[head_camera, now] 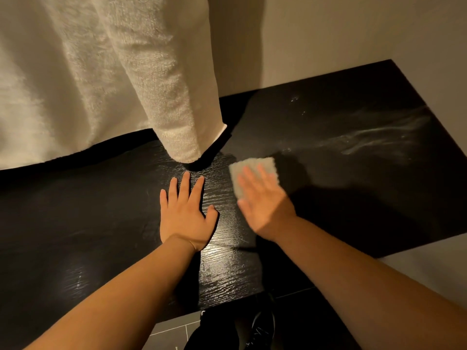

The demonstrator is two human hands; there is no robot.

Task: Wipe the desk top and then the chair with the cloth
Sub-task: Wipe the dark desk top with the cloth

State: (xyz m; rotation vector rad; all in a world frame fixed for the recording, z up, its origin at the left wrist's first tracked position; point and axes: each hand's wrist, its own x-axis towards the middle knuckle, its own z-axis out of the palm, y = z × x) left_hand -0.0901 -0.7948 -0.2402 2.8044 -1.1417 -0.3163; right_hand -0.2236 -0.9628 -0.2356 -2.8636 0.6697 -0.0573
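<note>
A black wood-grain desk top (88, 223) fills most of the view. My left hand (185, 213) lies flat on it with fingers straight and spread, near the middle. Just to its right, my right hand (262, 200) presses a small pale folded cloth (255, 168) onto the desk with straight fingers; the hand is motion-blurred. The cloth's far half shows beyond my fingertips. Pale smear streaks (386, 135) mark the desk on the right. No chair is in view.
A thick cream towel (106, 79) hangs over the desk's far left, its folded end (184, 145) reaching the surface just beyond my left hand. A beige wall (328, 34) stands behind. Dark floor tiles and my shoes (260, 327) show below the desk's near edge.
</note>
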